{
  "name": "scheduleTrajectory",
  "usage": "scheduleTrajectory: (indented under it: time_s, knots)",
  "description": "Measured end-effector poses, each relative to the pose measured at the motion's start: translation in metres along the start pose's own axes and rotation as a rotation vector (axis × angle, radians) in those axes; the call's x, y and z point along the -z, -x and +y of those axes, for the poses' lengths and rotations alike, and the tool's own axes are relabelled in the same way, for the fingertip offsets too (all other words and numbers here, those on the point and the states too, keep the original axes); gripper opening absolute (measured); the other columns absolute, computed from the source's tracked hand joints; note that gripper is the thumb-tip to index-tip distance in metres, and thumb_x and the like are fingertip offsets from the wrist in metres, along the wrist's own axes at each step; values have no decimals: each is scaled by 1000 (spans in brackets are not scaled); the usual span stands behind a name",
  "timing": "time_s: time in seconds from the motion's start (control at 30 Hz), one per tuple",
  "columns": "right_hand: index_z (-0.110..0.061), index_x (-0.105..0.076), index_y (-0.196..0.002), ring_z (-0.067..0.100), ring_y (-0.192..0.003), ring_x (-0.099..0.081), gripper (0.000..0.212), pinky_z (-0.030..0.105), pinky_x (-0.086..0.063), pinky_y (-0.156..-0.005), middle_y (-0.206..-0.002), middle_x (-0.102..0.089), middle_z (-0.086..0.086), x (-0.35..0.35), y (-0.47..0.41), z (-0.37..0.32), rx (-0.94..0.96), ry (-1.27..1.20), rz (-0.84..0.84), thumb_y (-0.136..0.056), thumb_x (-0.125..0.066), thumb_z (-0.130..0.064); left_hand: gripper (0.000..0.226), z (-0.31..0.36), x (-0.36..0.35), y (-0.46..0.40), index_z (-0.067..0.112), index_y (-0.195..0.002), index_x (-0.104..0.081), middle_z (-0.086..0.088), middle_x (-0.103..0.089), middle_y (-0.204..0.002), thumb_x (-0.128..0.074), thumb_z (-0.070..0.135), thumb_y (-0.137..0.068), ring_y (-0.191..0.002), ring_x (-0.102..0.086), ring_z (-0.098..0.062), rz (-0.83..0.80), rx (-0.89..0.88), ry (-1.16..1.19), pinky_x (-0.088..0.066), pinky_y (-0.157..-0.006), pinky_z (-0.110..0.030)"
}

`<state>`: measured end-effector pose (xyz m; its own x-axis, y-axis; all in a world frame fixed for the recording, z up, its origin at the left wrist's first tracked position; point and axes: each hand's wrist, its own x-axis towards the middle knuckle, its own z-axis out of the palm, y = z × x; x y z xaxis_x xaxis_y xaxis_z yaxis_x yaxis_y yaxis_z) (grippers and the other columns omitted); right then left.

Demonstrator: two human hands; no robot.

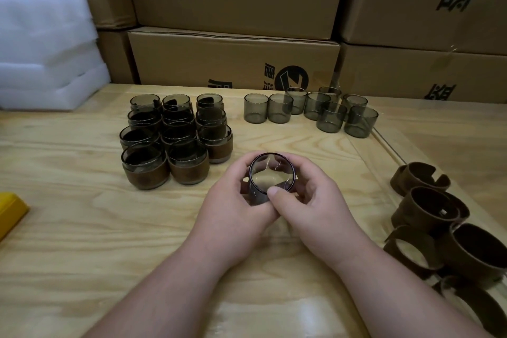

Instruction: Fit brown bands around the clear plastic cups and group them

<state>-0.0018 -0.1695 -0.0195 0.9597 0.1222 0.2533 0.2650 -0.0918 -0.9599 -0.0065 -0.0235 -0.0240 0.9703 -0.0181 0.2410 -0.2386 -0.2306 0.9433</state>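
Pale plywood worktop (82,228), grain running left–right. At its left edge, a yellow object (11,208), only partly in frame. Back-left corner: stacked white foam sheets (46,49).

Left of centre, toward the back: the banded cups (175,137), smoky clear plastic with brown bands round their lower halves, packed touching in rows of three; the nearest row shows two.

Centre, near the front edge: one clear cup (271,175) held between both hands, mouth tilted toward the camera, rim dark. Left hand (236,208) wraps the cup's left side, fingers curled behind it. Right hand (310,200) wraps the right side, thumb (277,193) pressed on the near wall just below the rim. The two hands touch below the cup. Whether a band is already on this cup cannot be told; the hands cover its lower wall. Both forearms come in from the front edge and converge on the cup, wrists raised off the worktop.

Back, right of centre: the bare cups (312,110), upright in a loose cluster, some touching, well apart from the hands.

Right edge: loose brown bands (428,208), open rings piled on each other and running down to the front-right corner.

Behind the worktop: stacked cardboard cartons (241,57) with black print.
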Motion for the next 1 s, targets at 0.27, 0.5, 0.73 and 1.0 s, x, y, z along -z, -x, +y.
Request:
scheduleTrajectory:
  time_s: [0.27,0.5,0.73,1.0]
  knots:
    - [-30,-59,-106,11,-91,-73,57,31,-59,-81,-102,-73,-10,-4,-1,3,-12,27,81,-57,-81,-48,71,2,0,3,61,-120,-60,21,-71,-119,-75,24,-60,-104,-71,-1,-42,-28,-103,-58,-91,-26]
    - [-26,-61,-91,6,-74,-68,50,25,-56,-67,-85,-72,-7,-2,-3,1,-48,83,220,-60,-74,-63,75,4,-2,6,56,-123,-61,29,-66,-121,-81,12,-65,-116,-62,1,-81,-113,-198,-52,-100,-29]
    - [-19,-70,-87,29,-83,-71,23,53,-60,-78,-84,-74,9,-1,-4,-3,-62,29,268,-96,-65,-40,76,1,-1,5,60,-125,-57,26,-66,-122,-89,21,-69,-106,-64,1,-72,-108,-204,-50,-93,-18]
    - [-16,-76,-90,24,-90,-75,30,32,-58,-71,-92,-79,4,0,-7,-1,-70,-113,228,-103,-49,-12,71,0,-3,4,48,-125,-61,21,-72,-118,-94,26,-66,-103,-71,-3,-40,-35,-52,-57,-97,-38]
